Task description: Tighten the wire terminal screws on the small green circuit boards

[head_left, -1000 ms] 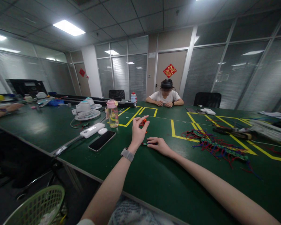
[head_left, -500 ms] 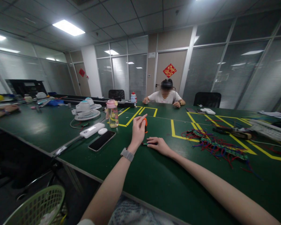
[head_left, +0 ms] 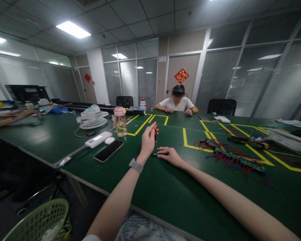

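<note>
My left hand (head_left: pixel 148 139) is closed around the orange and black handle of a screwdriver (head_left: pixel 155 134), held upright with its thin shaft pointing down. Below the shaft lies a small green circuit board (head_left: pixel 155 154) on the green table (head_left: pixel 165 187). The fingers of my right hand (head_left: pixel 171 156) pinch the right end of that board and press it to the tabletop. Where the screwdriver's tip meets the board is too small to make out.
A black phone (head_left: pixel 109 151), a white power strip (head_left: pixel 98 139), a pink-lidded bottle (head_left: pixel 120 122) and a small white fan (head_left: pixel 92 118) stand left. Wired circuit boards (head_left: pixel 237 159) lie right. Across the table sits a person (head_left: pixel 177 102); another person's arm (head_left: pixel 12 117) shows far left.
The fingers of my left hand have shifted around the screwdriver handle. My right hand has stayed in place. The person opposite has lowered one hand to the table.
</note>
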Tool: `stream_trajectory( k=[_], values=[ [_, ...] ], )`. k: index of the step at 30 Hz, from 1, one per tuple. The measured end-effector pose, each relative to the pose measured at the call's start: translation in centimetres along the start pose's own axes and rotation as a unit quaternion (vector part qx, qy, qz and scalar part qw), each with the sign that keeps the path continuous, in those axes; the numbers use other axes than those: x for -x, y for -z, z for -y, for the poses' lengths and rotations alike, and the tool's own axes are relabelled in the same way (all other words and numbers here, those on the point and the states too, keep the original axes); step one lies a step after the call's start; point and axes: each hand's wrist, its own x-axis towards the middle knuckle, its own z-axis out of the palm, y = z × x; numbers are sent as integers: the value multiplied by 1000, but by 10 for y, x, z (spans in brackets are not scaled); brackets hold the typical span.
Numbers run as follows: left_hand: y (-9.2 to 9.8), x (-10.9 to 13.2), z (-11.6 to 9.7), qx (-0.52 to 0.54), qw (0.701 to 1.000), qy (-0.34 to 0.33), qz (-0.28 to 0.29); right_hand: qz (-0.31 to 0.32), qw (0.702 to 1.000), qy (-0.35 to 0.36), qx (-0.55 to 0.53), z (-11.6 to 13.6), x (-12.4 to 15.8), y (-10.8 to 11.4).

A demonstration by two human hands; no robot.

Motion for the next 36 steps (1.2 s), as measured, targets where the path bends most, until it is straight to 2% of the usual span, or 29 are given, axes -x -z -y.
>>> stream_trajectory(
  k=[3, 8, 14, 20, 25, 27, 31, 36],
  values=[
    [-1, 0, 4, 21, 1000, 17, -9, 0, 1000, -2, -4, 0, 0, 0],
    [3, 1, -1, -99, 994, -27, -42, -1, 1000, -3, -10, 0, 0, 0],
    [-1, 0, 3, -2, 1000, 1, -6, -5, 1000, -2, -13, 0, 0, -1],
    [2, 1, -5, -122, 991, -42, -42, -3, 1000, -2, -4, -1, 0, -1],
    [0, 0, 0, -33, 999, -3, -11, -2, 1000, -2, -2, 1, 0, 0],
    [0, 1, 0, -33, 999, -4, -13, -1, 1000, -1, -4, 1, 0, 0],
    [2, 1, -4, -100, 993, -34, -42, 0, 1000, -3, -8, 0, 0, 0],
    [1, 0, -3, -13, 1000, 4, -10, 0, 1000, -5, -11, -2, 0, 0]
  ],
)
